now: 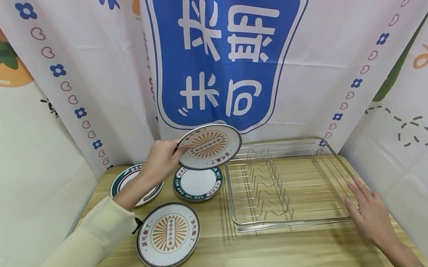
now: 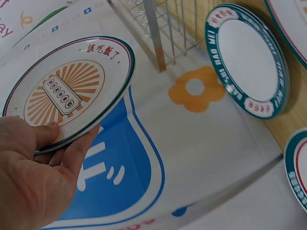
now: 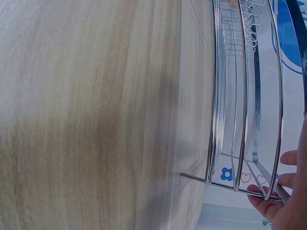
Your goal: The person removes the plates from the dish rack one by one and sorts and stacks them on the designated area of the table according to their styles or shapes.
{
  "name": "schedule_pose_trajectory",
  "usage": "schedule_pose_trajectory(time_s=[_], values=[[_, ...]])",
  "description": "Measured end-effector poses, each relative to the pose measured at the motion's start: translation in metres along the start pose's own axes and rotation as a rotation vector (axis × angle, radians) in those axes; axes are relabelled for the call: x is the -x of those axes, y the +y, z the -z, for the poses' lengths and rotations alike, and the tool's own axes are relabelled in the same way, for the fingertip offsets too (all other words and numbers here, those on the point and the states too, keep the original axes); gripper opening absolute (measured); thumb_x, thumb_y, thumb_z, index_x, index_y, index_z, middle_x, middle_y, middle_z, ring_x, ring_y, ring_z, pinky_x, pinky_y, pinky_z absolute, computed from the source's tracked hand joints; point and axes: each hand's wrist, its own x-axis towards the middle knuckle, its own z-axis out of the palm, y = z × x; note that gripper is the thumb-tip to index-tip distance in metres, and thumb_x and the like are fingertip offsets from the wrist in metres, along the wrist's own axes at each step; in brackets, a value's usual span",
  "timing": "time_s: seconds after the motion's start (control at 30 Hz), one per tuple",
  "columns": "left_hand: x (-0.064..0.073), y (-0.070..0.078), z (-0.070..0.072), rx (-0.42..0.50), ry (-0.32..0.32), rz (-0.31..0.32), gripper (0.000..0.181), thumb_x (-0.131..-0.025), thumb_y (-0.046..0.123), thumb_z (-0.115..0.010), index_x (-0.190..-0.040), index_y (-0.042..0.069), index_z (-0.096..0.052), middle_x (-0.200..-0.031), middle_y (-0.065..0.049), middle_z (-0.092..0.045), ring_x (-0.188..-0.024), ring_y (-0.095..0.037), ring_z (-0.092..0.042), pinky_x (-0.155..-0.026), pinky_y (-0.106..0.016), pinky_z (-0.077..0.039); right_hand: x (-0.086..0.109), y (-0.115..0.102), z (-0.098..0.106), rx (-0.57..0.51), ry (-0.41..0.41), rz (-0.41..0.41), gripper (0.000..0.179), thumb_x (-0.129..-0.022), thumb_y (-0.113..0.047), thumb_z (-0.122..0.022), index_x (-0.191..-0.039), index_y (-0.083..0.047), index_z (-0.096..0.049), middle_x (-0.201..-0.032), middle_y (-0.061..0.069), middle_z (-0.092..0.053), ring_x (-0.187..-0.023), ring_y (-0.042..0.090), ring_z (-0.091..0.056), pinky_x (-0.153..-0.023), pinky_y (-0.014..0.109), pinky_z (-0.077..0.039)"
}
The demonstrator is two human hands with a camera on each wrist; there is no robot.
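My left hand (image 1: 165, 158) holds a white plate (image 1: 210, 146) with an orange sunburst print, raised and tilted behind the small green-rimmed plates. In the left wrist view, the thumb (image 2: 47, 134) lies on the plate's face and the fingers go beneath it. At the front right corner of the wire dish rack (image 1: 292, 223), my right hand (image 1: 371, 213) grips the rim; the right wrist view shows its fingers around the corner wire. The rack has a row of bent wire dividers (image 1: 265, 188) on its left half, with no plate among them.
Left of the rack lie stacked sunburst plates (image 1: 183, 247), green-rimmed plates (image 1: 199, 183) and larger green-rimmed plates (image 1: 118, 185) partly behind my left forearm. Printed cloth (image 1: 120, 94) hangs behind and at both sides of the wooden table (image 1: 246, 261).
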Motion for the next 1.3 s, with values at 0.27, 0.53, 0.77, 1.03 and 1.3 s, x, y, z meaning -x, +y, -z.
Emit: schedule_pose_trajectory(time_s=[0.27, 0.53, 0.77, 1.03, 1.3], values=[[0.034, -0.011, 0.028, -0.052, -0.064, 0.072, 0.022, -0.107, 0.015, -0.064, -0.115, -0.001, -0.076, -0.072, -0.005, -0.067, -0.061, -0.016, -0.054, -0.057, -0.032, -0.043, 0.000, 0.000, -0.001, 0.012, 0.005, 0.002, 0.046, -0.106, -0.018, -0.057, -0.141, 0.011, -0.055, -0.152, 0.039, -0.046, -0.118, 0.057, -0.053, -0.094, 0.059, -0.035], [0.071, -0.025, 0.037, -0.126, -0.082, 0.131, 0.017, -0.106, 0.016, -0.066, -0.099, 0.002, -0.073, -0.068, 0.000, -0.065, -0.062, -0.014, -0.056, -0.058, -0.034, -0.045, 0.000, 0.001, 0.000, 0.017, 0.001, 0.005, 0.045, -0.105, -0.017, -0.057, -0.141, 0.011, -0.055, -0.152, 0.038, -0.046, -0.115, 0.055, -0.055, -0.093, 0.058, -0.034], [0.097, -0.041, 0.042, -0.139, -0.178, 0.159, 0.020, -0.102, 0.015, -0.070, -0.085, 0.005, -0.066, -0.064, 0.003, -0.052, -0.060, -0.012, -0.047, -0.056, -0.029, -0.039, 0.000, 0.002, -0.001, 0.012, -0.006, -0.005, 0.046, -0.105, -0.018, -0.057, -0.142, 0.010, -0.055, -0.153, 0.037, -0.045, -0.115, 0.056, -0.054, -0.095, 0.060, -0.034], [0.126, -0.059, 0.049, -0.128, -0.314, 0.227, 0.024, -0.100, 0.013, -0.072, -0.079, 0.008, -0.063, -0.063, 0.004, -0.051, -0.056, -0.011, -0.044, -0.052, -0.027, -0.037, 0.001, -0.001, 0.000, 0.017, -0.016, -0.007, 0.046, -0.105, -0.017, -0.057, -0.142, 0.012, -0.053, -0.154, 0.038, -0.044, -0.101, 0.050, -0.058, -0.093, 0.058, -0.035], [0.141, -0.075, 0.050, -0.082, -0.387, 0.243, 0.022, -0.098, 0.011, -0.073, -0.078, 0.008, -0.064, -0.065, 0.005, -0.056, -0.057, -0.008, -0.047, -0.054, -0.027, -0.041, 0.001, 0.000, 0.000, 0.014, -0.016, -0.023, 0.047, -0.106, -0.017, -0.055, -0.143, 0.011, -0.053, -0.155, 0.037, -0.043, -0.098, 0.049, -0.056, -0.093, 0.060, -0.035]])
